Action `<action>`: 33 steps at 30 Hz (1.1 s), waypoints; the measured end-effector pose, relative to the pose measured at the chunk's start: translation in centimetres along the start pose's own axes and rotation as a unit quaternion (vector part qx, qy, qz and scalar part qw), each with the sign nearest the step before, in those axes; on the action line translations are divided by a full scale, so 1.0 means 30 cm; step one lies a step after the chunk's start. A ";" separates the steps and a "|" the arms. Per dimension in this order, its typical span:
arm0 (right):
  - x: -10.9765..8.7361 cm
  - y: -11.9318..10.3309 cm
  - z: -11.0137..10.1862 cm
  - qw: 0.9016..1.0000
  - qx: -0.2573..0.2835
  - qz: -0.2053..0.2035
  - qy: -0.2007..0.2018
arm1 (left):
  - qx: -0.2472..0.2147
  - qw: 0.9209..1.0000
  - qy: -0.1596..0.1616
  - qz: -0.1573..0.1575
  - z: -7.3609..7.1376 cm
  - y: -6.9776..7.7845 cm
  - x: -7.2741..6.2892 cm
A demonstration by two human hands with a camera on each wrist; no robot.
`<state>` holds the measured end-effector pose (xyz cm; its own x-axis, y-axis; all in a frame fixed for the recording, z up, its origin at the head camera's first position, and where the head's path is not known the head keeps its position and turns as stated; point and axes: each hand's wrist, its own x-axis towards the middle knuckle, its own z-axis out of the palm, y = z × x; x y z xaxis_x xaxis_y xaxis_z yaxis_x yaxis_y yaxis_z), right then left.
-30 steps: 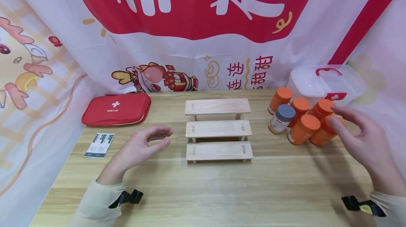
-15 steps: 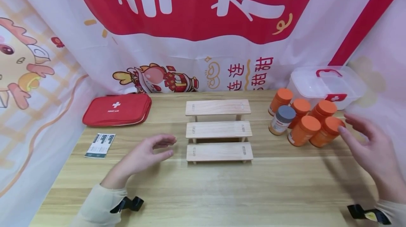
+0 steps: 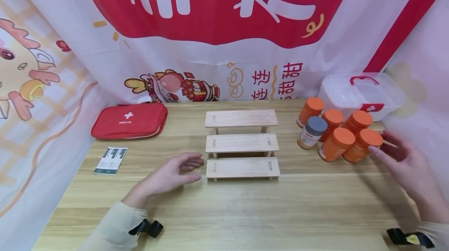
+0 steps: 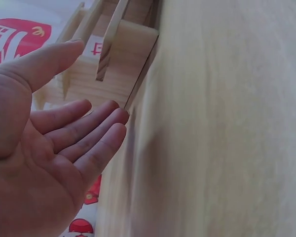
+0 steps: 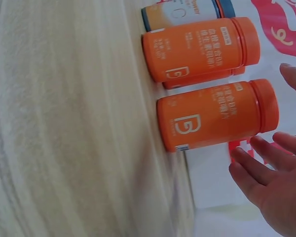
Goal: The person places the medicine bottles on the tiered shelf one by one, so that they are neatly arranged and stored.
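My left hand (image 3: 177, 174) is held with fingers spread loosely, its fingertips right at the left end of a three-step wooden display stand (image 3: 242, 168). In the left wrist view the palm and fingers show bare beside the stand's side panel (image 4: 123, 61). My right hand (image 3: 407, 163) reaches around the nearest right orange pill bottle (image 3: 359, 151), thumb in front and fingers behind its cap. From the right wrist, the fingertips are close to that bottle's lid (image 5: 266, 104), and the hand is not curled round it. Several more orange bottles (image 3: 336, 147) and one grey-capped bottle (image 3: 309, 136) stand upright beside it.
A clear plastic box (image 3: 343, 91) with a red handle stands behind the bottles. At the back left lies a red first-aid pouch (image 3: 128, 126), with a printed card (image 3: 110, 161) in front of it. A printed cloth (image 3: 217, 17) hangs behind the table.
My left hand has moved right and slightly nearer to me, up to the stand. My right hand has pulled back from above the bottles, then lowered beside the nearest right one.
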<state>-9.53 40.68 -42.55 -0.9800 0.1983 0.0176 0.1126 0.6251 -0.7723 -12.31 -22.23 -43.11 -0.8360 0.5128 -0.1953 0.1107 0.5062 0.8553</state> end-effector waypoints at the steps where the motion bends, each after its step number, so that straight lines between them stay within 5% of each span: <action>1: 0.002 0.004 0.002 1.000 0.001 -0.001 -0.006 | -0.001 1.000 -0.002 0.000 0.004 0.000 0.004; 12: 0.027 0.010 0.040 0.999 -0.012 -0.044 -0.009 | -0.003 1.000 -0.012 0.008 0.041 0.012 0.050; 33: 0.030 0.013 0.044 0.997 -0.067 0.022 0.007 | 0.014 1.000 0.000 -0.003 0.056 0.023 0.061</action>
<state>-10.58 40.11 -43.68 -0.9715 0.2372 -0.0058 0.1776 0.7110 -0.6804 -12.85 -19.77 -43.68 -0.8363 0.5103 -0.2005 0.1212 0.5288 0.8401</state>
